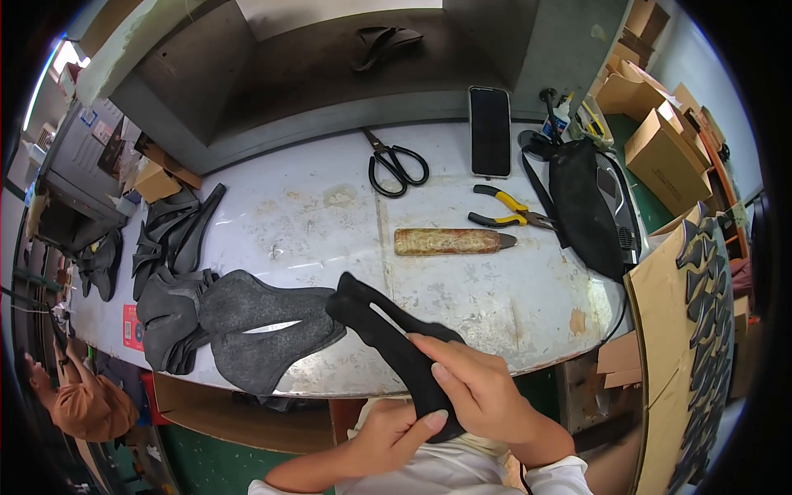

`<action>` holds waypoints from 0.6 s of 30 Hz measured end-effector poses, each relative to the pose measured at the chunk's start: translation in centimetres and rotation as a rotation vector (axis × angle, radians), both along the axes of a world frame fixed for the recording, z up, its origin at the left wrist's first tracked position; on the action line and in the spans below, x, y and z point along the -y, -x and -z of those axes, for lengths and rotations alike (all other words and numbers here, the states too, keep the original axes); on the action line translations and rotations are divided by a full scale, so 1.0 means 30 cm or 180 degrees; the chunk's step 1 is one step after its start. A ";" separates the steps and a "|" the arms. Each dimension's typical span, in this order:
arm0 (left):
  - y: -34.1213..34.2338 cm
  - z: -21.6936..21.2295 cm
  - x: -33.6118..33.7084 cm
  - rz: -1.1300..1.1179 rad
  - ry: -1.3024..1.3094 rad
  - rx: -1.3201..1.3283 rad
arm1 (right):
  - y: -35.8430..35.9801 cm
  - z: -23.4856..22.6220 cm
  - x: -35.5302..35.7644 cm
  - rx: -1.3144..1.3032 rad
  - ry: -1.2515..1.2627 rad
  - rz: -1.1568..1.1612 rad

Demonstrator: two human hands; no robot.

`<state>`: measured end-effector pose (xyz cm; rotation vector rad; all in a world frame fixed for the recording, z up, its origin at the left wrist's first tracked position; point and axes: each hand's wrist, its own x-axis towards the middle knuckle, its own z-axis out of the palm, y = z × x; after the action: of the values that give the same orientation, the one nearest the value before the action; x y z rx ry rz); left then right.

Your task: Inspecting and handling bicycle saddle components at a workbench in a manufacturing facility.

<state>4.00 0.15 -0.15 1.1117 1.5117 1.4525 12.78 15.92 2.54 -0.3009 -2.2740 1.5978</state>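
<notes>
A black shoe upper piece [375, 322], long and curved with a narrow slit, is held over the front edge of the table. My left hand [394, 439] grips its near end, thumb on top. Higher along the same piece, my right hand [478, 386] is closed on its right side, fingers laid along it. The far end reaches over a grey shoe upper piece [247, 363] with a slit, lying flat on the table. Next to that, more grey upper pieces [169, 318] lie stacked.
On the white table [313, 214] lie black-handled scissors [396, 169], yellow-and-black pliers [507, 210], a tape-wrapped knife [450, 242], a phone [490, 132] and a black pouch [586, 202]. A cardboard sheet with dark pieces [664, 330] stands at right. Another person [91, 404] is at far left.
</notes>
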 end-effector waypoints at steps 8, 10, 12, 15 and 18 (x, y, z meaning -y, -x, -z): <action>0.018 0.041 0.087 -0.0590 0.0840 0.0024 | -0.014 0.097 0.013 -0.1006 0.0301 0.1145; 0.017 0.099 0.127 -0.0020 0.1470 0.0119 | -0.002 0.067 0.030 -0.0876 0.2072 0.0695; 0.014 0.157 0.110 -0.0238 0.1288 0.0222 | -0.002 0.053 0.036 -0.0626 0.3751 0.0316; 0.105 0.088 0.053 0.0150 0.1331 -0.1191 | -0.020 0.067 0.029 -0.0834 0.3234 0.0479; 0.105 0.073 0.026 -0.0703 -0.0256 0.1558 | -0.031 0.071 0.015 -0.0350 0.3048 0.0227</action>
<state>0.84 -0.64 -2.34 0.5796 1.2584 1.7906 13.70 15.47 0.40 -0.4869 -1.2466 2.4700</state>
